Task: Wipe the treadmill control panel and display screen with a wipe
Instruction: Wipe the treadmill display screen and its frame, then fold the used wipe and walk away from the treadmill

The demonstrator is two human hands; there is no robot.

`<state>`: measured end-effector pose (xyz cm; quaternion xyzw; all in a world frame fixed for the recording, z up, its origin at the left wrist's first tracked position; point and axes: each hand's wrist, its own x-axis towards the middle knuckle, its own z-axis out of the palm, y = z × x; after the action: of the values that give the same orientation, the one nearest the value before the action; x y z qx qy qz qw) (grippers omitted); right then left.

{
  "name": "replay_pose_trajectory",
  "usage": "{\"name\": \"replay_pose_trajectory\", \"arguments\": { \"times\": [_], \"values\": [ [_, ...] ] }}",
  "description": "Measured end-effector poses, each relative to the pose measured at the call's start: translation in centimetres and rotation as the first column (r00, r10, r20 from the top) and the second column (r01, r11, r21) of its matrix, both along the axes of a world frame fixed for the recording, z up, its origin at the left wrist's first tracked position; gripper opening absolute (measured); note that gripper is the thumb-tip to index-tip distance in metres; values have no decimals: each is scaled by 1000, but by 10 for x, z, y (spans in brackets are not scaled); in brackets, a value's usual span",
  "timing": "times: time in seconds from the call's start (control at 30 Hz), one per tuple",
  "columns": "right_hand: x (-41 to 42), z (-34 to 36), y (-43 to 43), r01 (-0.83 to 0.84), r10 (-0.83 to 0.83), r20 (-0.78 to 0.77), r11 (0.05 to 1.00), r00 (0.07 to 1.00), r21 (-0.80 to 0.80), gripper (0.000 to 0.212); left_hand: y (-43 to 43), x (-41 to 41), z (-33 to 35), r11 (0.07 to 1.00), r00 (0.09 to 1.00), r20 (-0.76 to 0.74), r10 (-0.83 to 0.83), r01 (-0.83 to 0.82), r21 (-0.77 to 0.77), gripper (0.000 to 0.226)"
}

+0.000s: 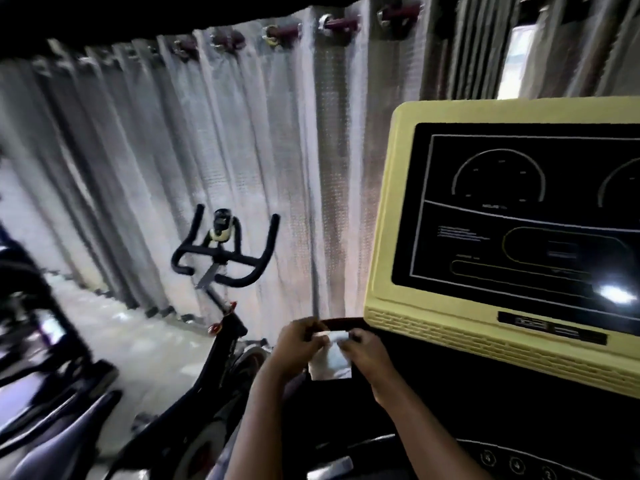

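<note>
Both hands, left (297, 344) and right (363, 348), pinch the wipe (330, 365) by its top edge, and it looks light and limp, best bunched before meeting the screen (519, 216).

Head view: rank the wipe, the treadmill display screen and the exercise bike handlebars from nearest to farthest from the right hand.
1. Wipe, pinched in the right hand itself.
2. Treadmill display screen, up and right.
3. Exercise bike handlebars, far left by the curtain.
</note>
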<state>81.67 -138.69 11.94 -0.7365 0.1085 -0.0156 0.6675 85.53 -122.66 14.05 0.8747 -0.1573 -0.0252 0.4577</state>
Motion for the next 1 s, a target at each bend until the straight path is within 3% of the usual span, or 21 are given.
{"name": "replay_pose_trajectory", "arguments": {
  "times": [0.17,0.3,0.4,0.5,0.7,0.77,0.83,0.9,1.0],
  "values": [
    [-28,7,30,-292,301,50,947,952,-132,12,45,-77,-2,956,960,-37,277,-279,-87,15],
    [-70,-1,76,-530,566,78,805,821,-266,7,89,-176,-14,846,850,-52,524,-526,-84,18],
    [-116,-3,118,-642,670,76,733,738,-225,13,116,-253,-10,738,740,-44,671,-673,-56,15],
    [-175,-6,165,-795,811,46,582,583,-171,16,145,-338,-3,628,629,-21,777,-775,67,14],
    [-330,-9,248,-981,981,32,192,191,-26,8,173,-524,1,319,321,0,947,-943,97,16],
    [-414,-9,278,-999,999,49,19,17,-51,10,176,-616,0,152,151,-21,988,-987,48,16],
    [-456,-14,293,-998,1000,21,-4,-5,-58,15,175,-662,-1,87,85,-32,996,-995,45,17],
    [-534,-19,314,-992,995,18,-96,-98,-84,27,171,-742,-5,-42,-45,-45,998,-997,70,19],
    [-657,-12,329,-968,973,18,-225,-228,-113,24,162,-862,-7,-241,-245,-42,969,-967,86,24]
  ]
}}
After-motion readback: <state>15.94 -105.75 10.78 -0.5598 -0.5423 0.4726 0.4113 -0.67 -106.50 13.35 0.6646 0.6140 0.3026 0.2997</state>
